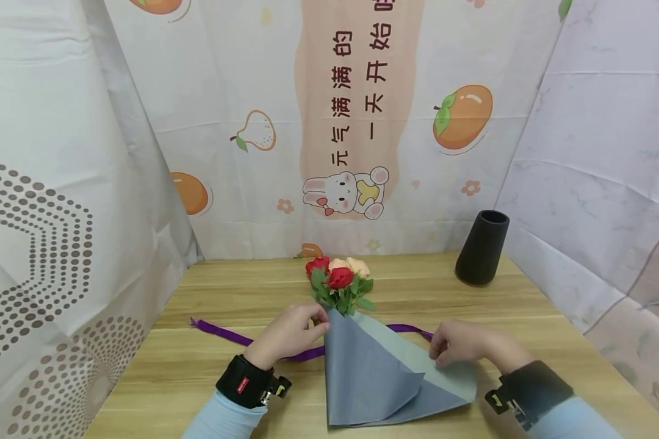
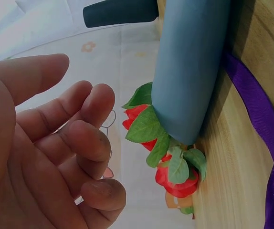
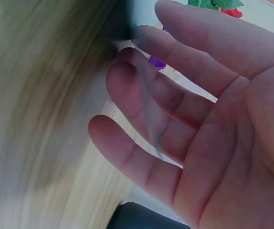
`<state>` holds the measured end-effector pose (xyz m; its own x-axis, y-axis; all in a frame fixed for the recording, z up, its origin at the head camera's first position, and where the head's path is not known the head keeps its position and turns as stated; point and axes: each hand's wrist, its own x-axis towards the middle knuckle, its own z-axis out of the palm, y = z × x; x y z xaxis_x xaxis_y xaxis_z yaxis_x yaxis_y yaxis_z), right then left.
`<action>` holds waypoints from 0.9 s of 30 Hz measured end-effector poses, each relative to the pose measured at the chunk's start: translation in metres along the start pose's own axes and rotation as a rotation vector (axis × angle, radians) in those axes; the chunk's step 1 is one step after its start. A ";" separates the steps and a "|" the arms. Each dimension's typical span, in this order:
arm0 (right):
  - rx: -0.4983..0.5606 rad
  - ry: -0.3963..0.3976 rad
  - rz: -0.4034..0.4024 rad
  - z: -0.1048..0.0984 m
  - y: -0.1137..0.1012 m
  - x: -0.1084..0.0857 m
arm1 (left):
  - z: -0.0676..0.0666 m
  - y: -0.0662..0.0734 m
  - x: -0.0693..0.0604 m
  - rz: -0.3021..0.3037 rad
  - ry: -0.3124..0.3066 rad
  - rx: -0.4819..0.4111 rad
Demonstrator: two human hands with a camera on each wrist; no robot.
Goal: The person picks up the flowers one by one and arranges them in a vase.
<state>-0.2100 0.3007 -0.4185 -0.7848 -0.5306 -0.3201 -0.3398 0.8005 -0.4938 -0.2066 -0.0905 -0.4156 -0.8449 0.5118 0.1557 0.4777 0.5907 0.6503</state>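
Observation:
A bouquet of red and peach roses with green leaves lies on the table. Blue-grey wrapping paper, pale green inside, is folded across its stems. My left hand is at the upper left edge of the paper; in the left wrist view its fingers are loosely bent, apart from the paper, holding nothing. Over the pale right flap of the paper is my right hand. Its thumb and fingers stand apart in the right wrist view, near a blurred paper edge. Contact there is unclear.
A purple ribbon runs beneath the paper and comes out on both sides. At the back right of the wooden table stands a black vase. Printed cloth hangs behind the table, with more cloth at both sides.

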 end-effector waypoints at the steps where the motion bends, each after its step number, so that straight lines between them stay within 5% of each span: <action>1: -0.007 0.002 0.012 0.001 0.000 0.000 | 0.000 0.000 0.000 0.000 -0.002 -0.001; 9: -0.011 0.017 0.023 0.002 0.002 0.001 | 0.000 -0.002 -0.001 0.005 0.002 0.005; 20: 0.025 0.159 -0.236 -0.008 -0.005 0.007 | -0.003 0.006 0.002 -0.005 0.008 0.040; 27: 0.061 0.236 -0.215 -0.016 -0.023 0.012 | -0.004 0.018 0.013 0.028 0.016 0.103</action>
<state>-0.2203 0.2807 -0.3979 -0.7991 -0.6011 -0.0102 -0.4852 0.6549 -0.5794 -0.2100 -0.0763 -0.3990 -0.8340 0.5196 0.1854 0.5229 0.6375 0.5658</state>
